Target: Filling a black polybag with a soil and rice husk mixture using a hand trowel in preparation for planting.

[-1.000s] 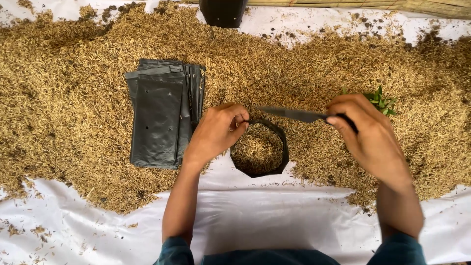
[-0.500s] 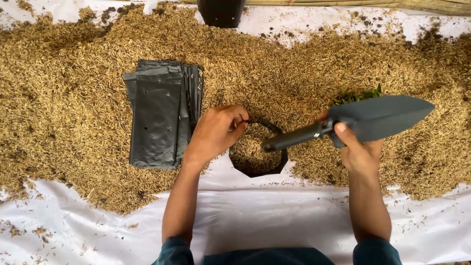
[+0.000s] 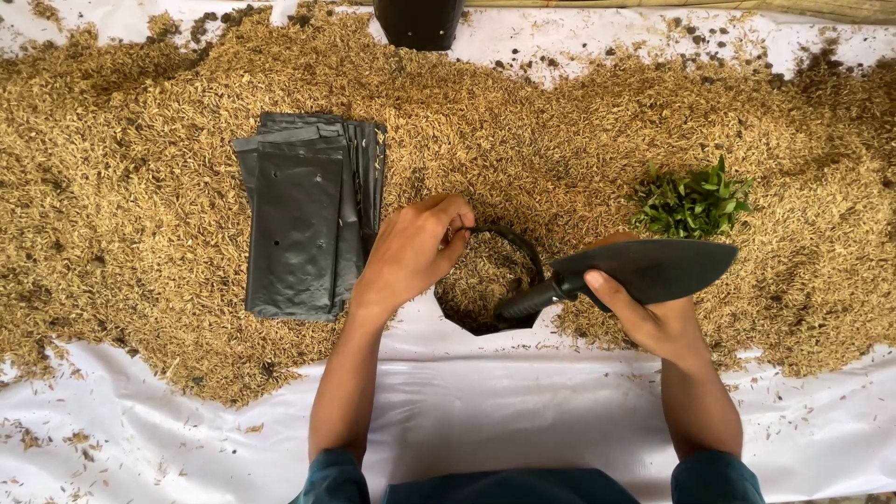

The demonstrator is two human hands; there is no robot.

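The left hand (image 3: pixel 411 252) is seen curled over the rim of a small black bag (image 3: pixel 490 280), its fingers (image 3: pixel 453 238) closed on the near-left edge so that the mouth is held open. The bag is seen standing upright and filled nearly to the top with husks. The right hand (image 3: pixel 653 313) is wrapped around a black trowel (image 3: pixel 635 273) where blade meets handle, the thumb laid across the top; the blade is turned flat toward the camera and pointed to the right, while the handle end is angled down to the bag's right rim, where it seems to be just touched. Whether anything is carried on the blade cannot be told.

Just beyond the trowel's tip, a small bunch of green seedlings (image 3: pixel 693 201) is laid on the husks. To the left of the left hand, close by but apart, a flat stack of black bags (image 3: pixel 299 224) is found, with punched holes visible on the top one.

All of it is spread on a broad heap of golden-brown husks (image 3: pixel 140 187), by which most of the view is taken up. The heap is carried on a white plastic sheet (image 3: pixel 523 411), wrinkled and dusted with stray husks along the near edge, where the person's dark teal sleeves are seen. At the far edge, a black pot (image 3: pixel 420 23) is partly cut off by the frame, with dark crumbs of soil scattered on the sheet beside it.
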